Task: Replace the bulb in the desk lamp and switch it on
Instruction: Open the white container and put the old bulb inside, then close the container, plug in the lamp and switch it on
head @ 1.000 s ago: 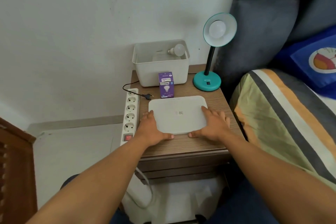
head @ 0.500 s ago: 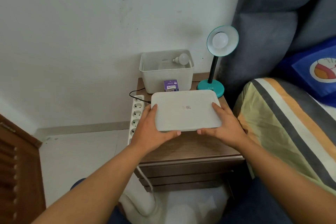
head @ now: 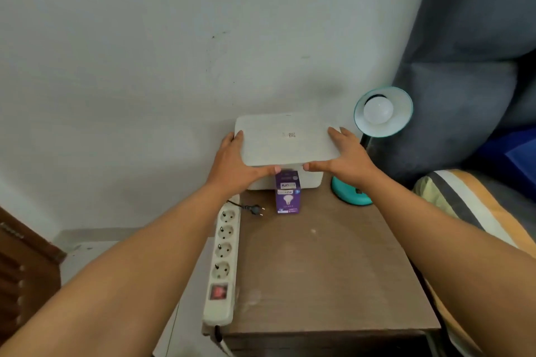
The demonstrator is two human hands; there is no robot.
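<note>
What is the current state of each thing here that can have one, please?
Lid: held over the white bin, not plainly seated.
White bin: covered from view.
Desk lamp: bulb fitted, unlit.
Lamp plug: unplugged, on the tabletop.
Power strip: all sockets empty.
Bulb box: upright.
Left hand, right hand: gripping the lid.

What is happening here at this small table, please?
A person holds a white lid with both hands, left hand and right hand, over the white box at the back of the table. A purple bulb carton stands in front of the box. The teal desk lamp has a bulb fitted, unlit. Its plug lies loose beside the power strip.
</note>
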